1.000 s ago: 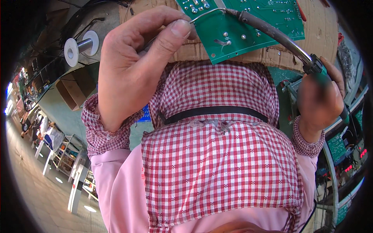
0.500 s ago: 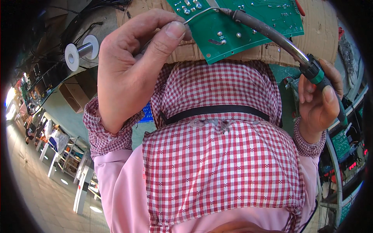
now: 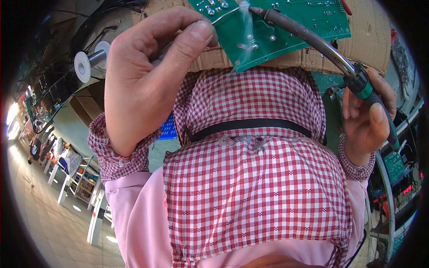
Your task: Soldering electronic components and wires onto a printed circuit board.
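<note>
My left hand [image 3: 156, 71] pinches a thin length of solder wire [image 3: 225, 15] between thumb and forefinger. The wire reaches right, over a green circuit board [image 3: 295, 38] with shiny solder joints, toward the tip of a soldering iron [image 3: 308, 35]. Wrapped around the iron's dark handle with its green ring is my right hand [image 3: 366, 116]. A wisp of smoke [image 3: 246, 31] hangs near the iron's tip. Smoke and glare hide whether wire and tip touch. Under the board lies a sheet of brown cardboard [image 3: 366, 44].
A white spool [image 3: 82, 67] of solder stands left of my left hand, near dark cables [image 3: 100, 35]. Along the right side runs a rack [image 3: 386, 192] with small green boards. Something red [image 3: 346, 6] touches the board's far right corner. White-legged tables [image 3: 94, 223] stand on the floor at left.
Smoke has appeared at the iron's tip. My left hand has shifted slightly left, and the visible wire between fingers and tip is straighter and shorter. The right hand has barely moved.
</note>
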`<action>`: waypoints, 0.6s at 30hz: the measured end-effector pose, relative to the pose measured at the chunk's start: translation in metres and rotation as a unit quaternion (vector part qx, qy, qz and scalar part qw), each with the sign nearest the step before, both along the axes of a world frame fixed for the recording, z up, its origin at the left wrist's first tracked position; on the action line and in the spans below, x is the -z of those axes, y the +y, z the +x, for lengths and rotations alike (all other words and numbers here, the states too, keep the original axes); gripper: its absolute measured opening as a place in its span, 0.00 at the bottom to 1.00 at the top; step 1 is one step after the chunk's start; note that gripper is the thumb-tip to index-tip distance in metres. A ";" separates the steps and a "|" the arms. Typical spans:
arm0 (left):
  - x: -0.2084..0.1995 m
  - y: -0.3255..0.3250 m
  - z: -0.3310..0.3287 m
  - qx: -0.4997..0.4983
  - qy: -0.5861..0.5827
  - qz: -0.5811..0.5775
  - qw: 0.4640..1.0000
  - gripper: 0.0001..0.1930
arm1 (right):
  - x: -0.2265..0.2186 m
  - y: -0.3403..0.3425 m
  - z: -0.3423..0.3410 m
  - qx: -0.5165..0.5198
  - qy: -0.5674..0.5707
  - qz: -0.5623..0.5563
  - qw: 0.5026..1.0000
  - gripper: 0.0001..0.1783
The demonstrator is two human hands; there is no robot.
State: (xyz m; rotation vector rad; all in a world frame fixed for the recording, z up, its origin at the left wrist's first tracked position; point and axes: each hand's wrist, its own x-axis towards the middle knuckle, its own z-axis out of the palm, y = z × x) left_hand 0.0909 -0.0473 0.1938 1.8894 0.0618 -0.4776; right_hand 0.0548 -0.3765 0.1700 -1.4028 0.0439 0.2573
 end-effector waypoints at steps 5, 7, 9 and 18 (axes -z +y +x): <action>-0.002 0.001 0.003 0.033 -0.023 0.028 0.999 0.12 | 0.000 -0.001 -0.001 -0.007 -0.032 -0.048 0.998 0.30; -0.003 0.000 0.003 0.031 -0.021 0.034 0.999 0.12 | -0.001 -0.001 -0.003 -0.014 -0.036 -0.060 0.997 0.30; -0.003 0.000 0.003 0.019 -0.009 0.036 0.999 0.12 | -0.001 -0.001 -0.005 -0.014 -0.046 -0.065 0.997 0.30; 0.003 0.006 0.004 0.048 -0.068 0.037 0.996 0.13 | 0.001 -0.007 -0.007 -0.030 -0.098 -0.153 0.983 0.33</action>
